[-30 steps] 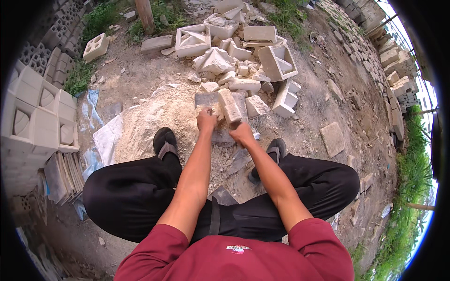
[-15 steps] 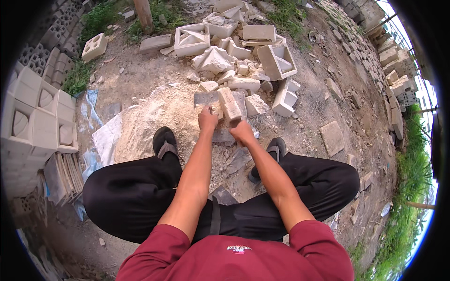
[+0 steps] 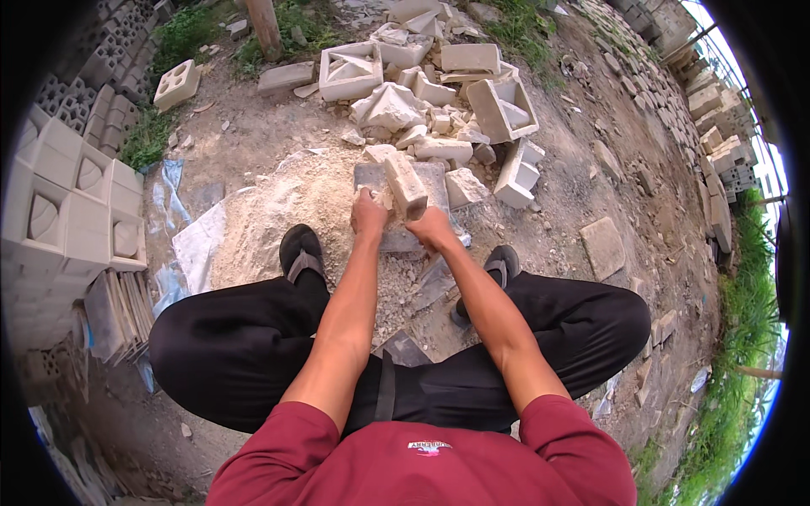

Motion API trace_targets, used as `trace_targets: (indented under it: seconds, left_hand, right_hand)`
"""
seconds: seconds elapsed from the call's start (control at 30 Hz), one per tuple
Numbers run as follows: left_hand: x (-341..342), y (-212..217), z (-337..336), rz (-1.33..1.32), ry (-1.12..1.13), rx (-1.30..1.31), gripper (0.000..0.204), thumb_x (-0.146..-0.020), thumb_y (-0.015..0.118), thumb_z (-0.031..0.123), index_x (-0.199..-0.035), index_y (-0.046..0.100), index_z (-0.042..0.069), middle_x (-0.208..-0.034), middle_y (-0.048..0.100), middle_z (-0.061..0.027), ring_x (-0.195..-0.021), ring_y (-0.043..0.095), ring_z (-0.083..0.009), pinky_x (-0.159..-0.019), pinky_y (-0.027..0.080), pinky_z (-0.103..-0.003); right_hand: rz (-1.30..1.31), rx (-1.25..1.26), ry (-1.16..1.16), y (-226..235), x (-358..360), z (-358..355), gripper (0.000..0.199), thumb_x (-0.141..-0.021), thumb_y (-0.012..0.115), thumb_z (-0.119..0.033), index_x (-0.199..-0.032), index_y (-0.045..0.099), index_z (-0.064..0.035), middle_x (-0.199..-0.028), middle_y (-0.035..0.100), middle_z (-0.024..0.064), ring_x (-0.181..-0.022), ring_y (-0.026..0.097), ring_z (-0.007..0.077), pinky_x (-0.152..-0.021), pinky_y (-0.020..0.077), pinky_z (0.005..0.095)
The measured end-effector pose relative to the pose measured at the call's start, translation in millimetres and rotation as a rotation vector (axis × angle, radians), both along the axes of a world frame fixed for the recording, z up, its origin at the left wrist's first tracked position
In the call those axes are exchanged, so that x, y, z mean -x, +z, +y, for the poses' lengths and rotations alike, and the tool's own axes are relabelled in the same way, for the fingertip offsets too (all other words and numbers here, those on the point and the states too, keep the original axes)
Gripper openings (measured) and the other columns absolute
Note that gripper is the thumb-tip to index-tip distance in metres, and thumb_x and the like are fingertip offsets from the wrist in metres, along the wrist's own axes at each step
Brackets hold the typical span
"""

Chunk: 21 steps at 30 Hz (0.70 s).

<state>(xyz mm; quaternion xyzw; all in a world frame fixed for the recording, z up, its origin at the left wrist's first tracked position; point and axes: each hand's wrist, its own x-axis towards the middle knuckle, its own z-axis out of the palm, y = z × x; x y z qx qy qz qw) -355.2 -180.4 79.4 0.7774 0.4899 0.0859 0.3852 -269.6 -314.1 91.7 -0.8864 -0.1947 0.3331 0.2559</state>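
Block looked heavy, brittle; mid-length hold seemed best. Right fingers gripped its near end; left fingers: couldn't tell.

The shirt is of dark red colour, and the trousers are plain black. The block is pale beige, the slab is grey, and the powder is of creamy yellow.

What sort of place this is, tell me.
Probably an outdoor block yard: pale blocks stacked at the left, broken blocks heaped on bare dirt ahead.
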Motion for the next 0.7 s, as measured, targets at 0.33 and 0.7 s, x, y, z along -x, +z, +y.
trace_targets:
  seconds: [0.33, 0.7]
  left_hand:
    - [0.9, -11.5, -3.9, -0.004, 0.004, 0.034, 0.038, -0.085, 0.062, 0.021, -0.121, 0.058, 0.009, -0.109, 0.066, -0.0189, -0.103, 0.062, -0.0380, -0.087, 0.049, -0.045]
    - [-16.4, -15.7, -15.2, -0.110, -0.074, 0.024, 0.030, -0.087, 0.059, 0.029, -0.103, 0.071, 0.008, -0.096, 0.067, -0.0240, -0.093, 0.065, -0.0399, -0.082, 0.051, -0.045]
  right_hand:
    - [-0.146, 0.007, 0.009, 0.6, 18.0, -12.6, 0.038, -0.068, 0.066, -0.022, -0.092, 0.067, 0.0081, -0.094, 0.065, 0.0307, -0.095, 0.064, 0.0432, -0.082, 0.0530, 0.0438]
    - [-0.301, -0.109, -0.031, -26.1, 5.1, -32.9, 0.040, -0.070, 0.069, -0.036, -0.079, 0.069, 0.0035, -0.070, 0.068, 0.0168, -0.065, 0.069, 0.0277, -0.065, 0.0547, 0.0371]
